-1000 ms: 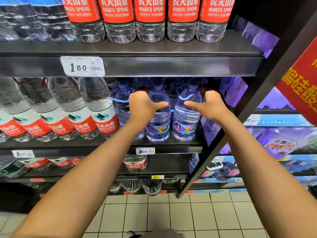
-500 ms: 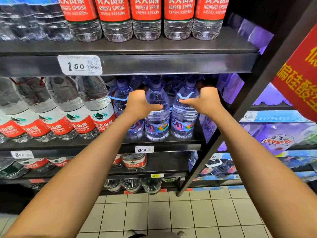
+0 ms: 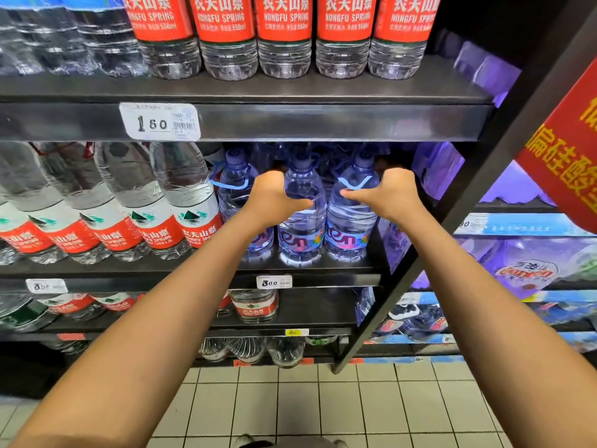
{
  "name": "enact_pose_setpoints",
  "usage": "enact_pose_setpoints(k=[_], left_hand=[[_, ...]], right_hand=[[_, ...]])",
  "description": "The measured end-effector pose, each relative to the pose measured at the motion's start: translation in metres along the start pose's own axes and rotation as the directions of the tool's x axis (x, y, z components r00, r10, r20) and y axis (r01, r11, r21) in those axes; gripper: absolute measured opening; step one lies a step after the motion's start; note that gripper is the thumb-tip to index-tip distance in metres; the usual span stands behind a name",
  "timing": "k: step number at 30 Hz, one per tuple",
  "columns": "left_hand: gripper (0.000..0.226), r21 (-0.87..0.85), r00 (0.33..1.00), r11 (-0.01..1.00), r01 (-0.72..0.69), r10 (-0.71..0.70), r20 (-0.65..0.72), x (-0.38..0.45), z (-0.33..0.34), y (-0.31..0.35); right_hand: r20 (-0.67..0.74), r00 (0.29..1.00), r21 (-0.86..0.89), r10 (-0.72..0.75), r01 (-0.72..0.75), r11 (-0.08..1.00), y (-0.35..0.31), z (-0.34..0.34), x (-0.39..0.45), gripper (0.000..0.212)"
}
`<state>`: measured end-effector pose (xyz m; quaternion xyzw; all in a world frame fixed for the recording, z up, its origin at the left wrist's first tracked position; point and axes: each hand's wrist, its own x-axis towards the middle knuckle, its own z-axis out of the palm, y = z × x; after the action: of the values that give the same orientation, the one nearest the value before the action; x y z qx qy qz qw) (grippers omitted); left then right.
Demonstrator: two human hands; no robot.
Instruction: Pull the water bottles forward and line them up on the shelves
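Observation:
Three purple-blue water bottles with coloured labels stand at the right end of the middle shelf (image 3: 310,272). My left hand (image 3: 273,198) wraps the left side of the middle purple bottle (image 3: 302,227), thumb across its front. My right hand (image 3: 386,194) grips the right purple bottle (image 3: 347,231) from its right side, thumb on its front. The left purple bottle (image 3: 235,192) stands free beside my left wrist. My fingers are hidden behind the bottles. More purple bottles show dimly further back.
Large red-labelled bottles (image 3: 193,218) lean in a row on the left of the same shelf. Small red-labelled bottles (image 3: 284,37) line the upper shelf. A black slanted post (image 3: 452,227) and a red sign (image 3: 568,150) stand at right. Tiled floor lies below.
Both hands stay around the two purple bottles; the bottles have come slightly closer to the shelf's front edge. The view has shifted a little.

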<state>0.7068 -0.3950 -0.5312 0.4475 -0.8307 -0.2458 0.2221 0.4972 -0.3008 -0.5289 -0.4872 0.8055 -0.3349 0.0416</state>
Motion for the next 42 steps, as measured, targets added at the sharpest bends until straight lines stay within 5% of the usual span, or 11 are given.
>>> enact_pose_setpoints(k=[4,9,20,29,32,36,42], left_hand=[[0.069,0.069,0.999,0.997,-0.027,0.029,-0.038,0.002,-0.001,-0.001],[0.076,0.192,0.997,0.981,0.003,0.012,-0.076,0.000,-0.002,0.007],[0.075,0.109,0.985,0.993,0.042,-0.022,-0.171,-0.008,0.008,0.009],[0.064,0.027,0.999,1.000,0.000,0.001,-0.047,-0.005,0.000,-0.002],[0.068,0.049,0.994,0.999,0.000,0.005,-0.111,-0.008,0.003,-0.001],[0.069,0.073,0.986,0.996,0.049,-0.037,-0.165,-0.010,0.007,0.003],[0.069,0.085,0.990,0.996,0.032,-0.019,-0.143,-0.009,0.004,0.001]], right_hand=[[-0.096,0.994,-0.032,-0.056,0.054,0.998,-0.010,0.005,-0.006,0.065],[-0.016,1.000,-0.132,0.012,-0.014,0.991,-0.014,0.002,-0.003,0.066],[0.186,0.982,0.107,0.008,-0.029,0.994,-0.007,-0.013,-0.001,0.061],[0.013,0.999,-0.002,0.039,-0.039,0.999,-0.010,-0.008,-0.015,0.066],[0.116,0.992,-0.021,0.041,-0.038,0.999,-0.009,-0.014,-0.009,0.048],[0.255,0.962,0.070,0.097,-0.119,0.990,-0.008,-0.017,-0.004,0.050],[0.254,0.960,0.096,0.120,-0.149,0.984,-0.010,-0.017,-0.005,0.051]])
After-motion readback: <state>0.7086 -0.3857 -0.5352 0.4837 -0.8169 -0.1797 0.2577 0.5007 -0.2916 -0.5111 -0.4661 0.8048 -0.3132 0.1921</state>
